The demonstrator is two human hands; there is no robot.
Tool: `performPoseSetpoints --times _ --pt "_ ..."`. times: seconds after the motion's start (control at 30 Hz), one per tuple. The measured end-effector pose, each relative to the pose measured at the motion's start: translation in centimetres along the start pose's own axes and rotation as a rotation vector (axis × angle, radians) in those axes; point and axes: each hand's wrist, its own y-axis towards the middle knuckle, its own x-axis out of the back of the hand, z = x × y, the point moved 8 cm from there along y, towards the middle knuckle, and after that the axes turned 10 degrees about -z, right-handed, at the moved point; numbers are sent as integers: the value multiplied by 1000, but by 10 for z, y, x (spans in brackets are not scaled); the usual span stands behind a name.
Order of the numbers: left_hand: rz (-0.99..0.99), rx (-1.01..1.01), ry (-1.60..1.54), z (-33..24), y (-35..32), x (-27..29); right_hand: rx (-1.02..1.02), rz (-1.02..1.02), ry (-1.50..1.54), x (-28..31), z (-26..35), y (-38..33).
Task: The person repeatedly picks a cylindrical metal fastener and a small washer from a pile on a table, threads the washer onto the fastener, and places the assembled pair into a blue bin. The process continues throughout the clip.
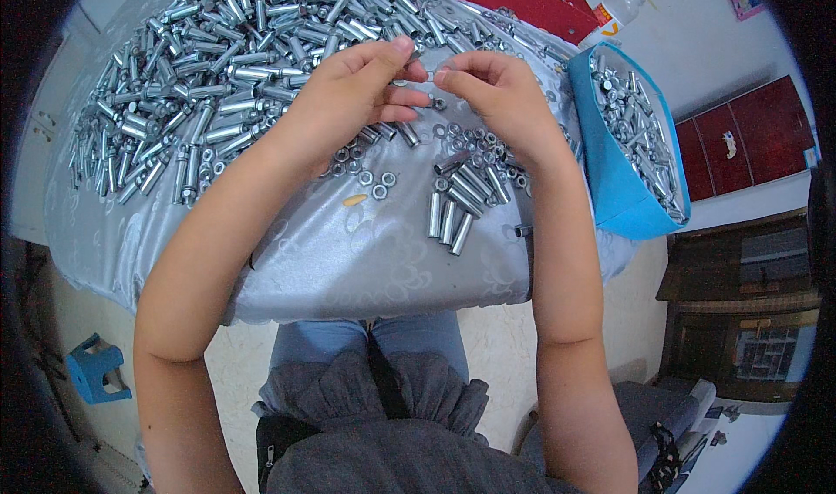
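Note:
My two hands meet over the far middle of the table, fingertips nearly touching. My right hand (509, 98) is closed, its thumb and forefinger pinching a small metal piece (430, 76) whose kind is hard to see. My left hand (340, 98) faces it, thumb and forefinger drawn together with the other fingers loosely bent; what they grip is mostly hidden. Below the hands lie loose hex nuts (380, 180) and washers. A group of shiny metal sleeves (461, 199) rests nearer me, beneath my right wrist. A large heap of sleeve anchor bolts (248, 76) spreads out on the left.
A blue fabric bin (631, 199) full of metal fasteners stands at the table's right edge. Behind it are a red container (522, 4) and a clear bottle (616, 10). A silvery cloth (331, 267) covers the table. On the floor at left sits a blue stool (97, 370).

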Motion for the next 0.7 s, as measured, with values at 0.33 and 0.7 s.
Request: performPoseSetpoints --times 0.33,0.7 --pt "63 52 -77 12 8 4 25 40 17 -11 1 -2" --pt "12 114 -265 9 10 11 185 -46 -69 -12 16 -7"
